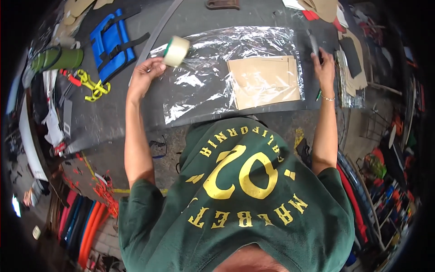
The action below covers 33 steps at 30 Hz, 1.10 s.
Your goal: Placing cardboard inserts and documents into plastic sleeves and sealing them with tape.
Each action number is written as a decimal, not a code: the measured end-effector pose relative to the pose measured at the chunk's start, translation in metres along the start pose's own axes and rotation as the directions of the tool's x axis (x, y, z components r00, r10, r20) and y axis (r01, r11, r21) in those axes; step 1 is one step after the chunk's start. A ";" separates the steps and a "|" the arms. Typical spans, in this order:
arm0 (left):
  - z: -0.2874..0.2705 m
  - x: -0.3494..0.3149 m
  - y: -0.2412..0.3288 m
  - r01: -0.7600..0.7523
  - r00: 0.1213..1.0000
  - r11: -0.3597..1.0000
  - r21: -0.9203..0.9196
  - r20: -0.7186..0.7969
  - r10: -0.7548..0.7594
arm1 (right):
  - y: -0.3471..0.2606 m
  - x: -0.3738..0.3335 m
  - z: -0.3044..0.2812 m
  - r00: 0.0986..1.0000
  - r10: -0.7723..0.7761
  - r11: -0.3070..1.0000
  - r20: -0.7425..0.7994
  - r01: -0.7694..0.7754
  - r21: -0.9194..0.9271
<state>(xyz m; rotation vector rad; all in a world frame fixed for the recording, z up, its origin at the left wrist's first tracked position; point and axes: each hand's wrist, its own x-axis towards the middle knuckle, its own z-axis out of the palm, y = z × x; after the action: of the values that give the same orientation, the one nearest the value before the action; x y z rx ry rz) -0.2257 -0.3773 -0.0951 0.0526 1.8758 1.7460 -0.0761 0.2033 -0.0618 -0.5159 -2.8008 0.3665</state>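
Film [199, 86] lies between tape [177, 51] and tool [313, 43]

At a dark table [113, 118], a sheet of clear, glinting film lies in front of a person in a green shirt [240, 206], its long axis running left to right and its right end set slightly farther from the body. The left hand [147, 78] pinches the near rim of the tape, a cream roll with a green edge, at the film's far left corner; whether roll and film touch cannot be told. The right hand [324, 69] sits just past the opposite end, fingers bent, tips at the near end of the slim grey tool, which points away from the body; whether they close on it or only touch it is unclear. Tan card [260, 79] occupies the film's right half, longer side also roughly left to right, much nearer the right hand than the left; whether it rests over or under the film cannot be told. A blue bag [111, 45] and yellow cord [96, 88] lie off to the left
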 end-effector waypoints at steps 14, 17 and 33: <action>-0.007 -0.074 -0.028 -0.295 0.925 0.868 -0.400 -0.349 0.154 | -0.248 0.009 0.117 0.670 -0.721 0.686 0.176 0.656 0.314; 0.004 -0.093 -0.036 -0.330 0.914 0.832 -0.445 -0.372 0.163 | -0.257 0.018 0.139 0.609 -0.747 0.664 0.264 0.694 0.277; 0.064 -0.152 -0.061 -0.147 0.853 0.958 -0.246 -0.522 -0.004 | -0.254 -0.055 0.124 0.538 -0.843 0.520 0.029 0.798 0.304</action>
<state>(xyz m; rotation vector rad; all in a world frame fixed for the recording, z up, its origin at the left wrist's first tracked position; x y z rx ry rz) -0.0506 -0.3889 -0.0936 -0.5150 1.9733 2.2255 -0.1434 -0.0718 -0.1147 0.9688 -2.6889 0.5428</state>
